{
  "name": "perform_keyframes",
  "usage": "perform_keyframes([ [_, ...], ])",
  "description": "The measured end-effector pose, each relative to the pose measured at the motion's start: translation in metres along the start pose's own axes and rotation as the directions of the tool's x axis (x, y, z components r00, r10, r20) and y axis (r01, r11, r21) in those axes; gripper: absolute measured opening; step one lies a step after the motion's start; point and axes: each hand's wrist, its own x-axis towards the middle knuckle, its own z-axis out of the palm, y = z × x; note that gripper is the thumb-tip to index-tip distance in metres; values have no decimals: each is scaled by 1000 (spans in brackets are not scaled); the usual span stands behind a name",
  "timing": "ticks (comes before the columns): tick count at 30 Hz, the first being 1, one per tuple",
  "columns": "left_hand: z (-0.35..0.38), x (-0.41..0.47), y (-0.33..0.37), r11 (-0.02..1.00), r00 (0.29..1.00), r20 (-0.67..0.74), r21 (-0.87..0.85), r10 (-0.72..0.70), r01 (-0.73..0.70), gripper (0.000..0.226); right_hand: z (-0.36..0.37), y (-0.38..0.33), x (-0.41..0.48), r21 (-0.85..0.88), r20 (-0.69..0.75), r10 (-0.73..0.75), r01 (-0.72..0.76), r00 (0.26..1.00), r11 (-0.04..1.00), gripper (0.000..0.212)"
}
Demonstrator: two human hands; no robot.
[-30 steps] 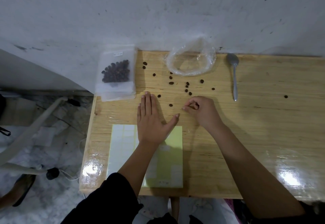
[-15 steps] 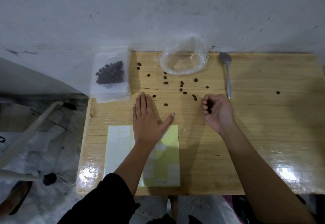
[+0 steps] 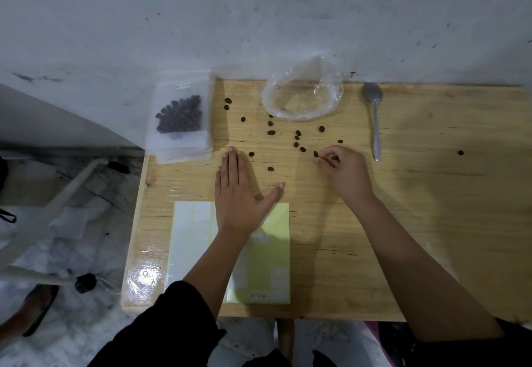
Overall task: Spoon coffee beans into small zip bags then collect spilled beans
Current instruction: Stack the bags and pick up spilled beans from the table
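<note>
- A stack of small clear zip bags (image 3: 180, 125) lies at the far-left corner of the pale wooden tabletop (image 3: 431, 194). The top bag holds a cluster of dark beans, so I judge the spooning step done.
- The left hand (image 3: 236, 194) lies flat on the tabletop, fingers straight and thumb spread. It holds nothing, and its wrist is over a yellow-green sheet of white labels (image 3: 198, 251).
- Loose dark coffee beans (image 3: 270, 132) are scattered between the hands and the crumpled clear plastic bag (image 3: 302, 99), which gapes open at the far edge.
- The right hand (image 3: 345, 171) has its fingers curled, with thumb and forefinger tips touching one spilled bean (image 3: 315, 153). Whether that bean is already pinched, or anything sits in the palm, I cannot tell.
- The step in hand is collecting the spill. The next move calls for a fine pinch and a lift without flicking the neighbouring beans.
- A grey metal spoon (image 3: 375, 119) lies idle just right of that hand.
- One stray bean (image 3: 461, 152) sits well apart to the right and will need a separate reach.
</note>
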Motion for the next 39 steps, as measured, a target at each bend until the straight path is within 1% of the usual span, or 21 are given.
perform_keyframes([
  [3, 0, 0, 1, 1000, 1000, 2, 2, -3, 3, 106, -3, -4, -1, -26, 24, -2, 3, 1000, 1000, 8],
  [5, 0, 0, 1, 1000, 1000, -3, 1, -2, 2, 106, -8, -6, -1, 112, 25, 109, -111, 994, 988, 10],
  [6, 0, 0, 1, 1000, 1000, -7, 1, -1, 1, 105, -11, -7, -1, 230, 53, 196, -203, 979, 952, 11],
  [7, 0, 0, 0, 1000, 1000, -8, 2, 1, -1, 105, -15, -8, -1, 373, 113, 285, -307, 952, 876, 12],
  [8, 1, 0, 0, 1000, 1000, -6, 3, 3, -3, 105, -18, -9, -2, 527, 194, 350, -398, 917, 751, 14],
  [9, 0, -1, 0, 1000, 1000, -2, 1, 3, -3, 105, -19, -8, -3, 665, 271, 378, -457, 885, 591, 17],
  [11, 1, 0, 0, 1000, 1000, 0, -4, 2, -2, 105, -21, -7, -7, 820, 376, 361, -488, 853, 300, 19],
  [13, 1, 0, 0, 1000, 1000, 1, -6, 0, 0, 105, -21, -8, -11, 876, 411, 314, -467, 856, 125, 13],
  [15, 1, 0, 0, 1000, 1000, 6, -8, -1, 1, 105, -21, -10, -12, 893, 418, 292, -448, 860, 39, 8],
  [16, 1, 0, 0, 1000, 1000, 8, -10, -2, 2, 105, -22, -10, -11, 892, 416, 304, -449, 857, 44, 9],
  [17, 1, 0, 0, 1000, 1000, 9, -11, -2, 2, 105, -22, -10, -9, 888, 402, 330, -452, 854, 86, 14],
  [18, 1, 0, 0, 1000, 1000, 8, -12, -1, 1, 105, -23, -9, -7, 875, 364, 363, -449, 858, 182, 20],
  [19, 1, 0, 0, 1000, 1000, 6, -12, -1, 1, 105, -25, -8, -5, 830, 291, 386, -432, 875, 353, 24],
  [20, 1, 0, -1, 1000, 1000, 6, -11, 0, 0, 105, -25, -8, -4, 723, 201, 385, -402, 901, 562, 24],
  [21, 1, 0, -1, 1000, 1000, 6, -9, 1, -1, 105, -26, -7, -4, 578, 118, 359, -358, 926, 733, 21],
  [22, 1, 0, -1, 1000, 1000, 7, -9, 3, -3, 105, -25, -4, -3, 455, 52, 314, -302, 948, 837, 18],
  [23, 1, 0, -1, 1000, 1000, 9, -10, 3, -3, 105, -25, -2, -3, 373, 14, 268, -254, 963, 893, 15],
  [25, 1, 0, -1, 1000, 1000, 8, -9, 3, -3, 105, -23, 1, -3, 252, -13, 185, -176, 983, 952, 13],
  [28, 1, 0, -1, 1000, 1000, 9, -7, 3, -3, 106, -17, 5, -3, 116, -12, 108, -106, 994, 988, 10],
  [32, 1, 0, -1, 1000, 1000, 10, -7, 2, -2, 106, -14, 5, -2, 45, 41, 78, -80, 996, 996, 6],
  [39, 1, 0, -1, 1000, 1000, 13, -1, 3, -3, 106, -23, 6, -5, 192, 57, 163, -171, 985, 966, 11],
])
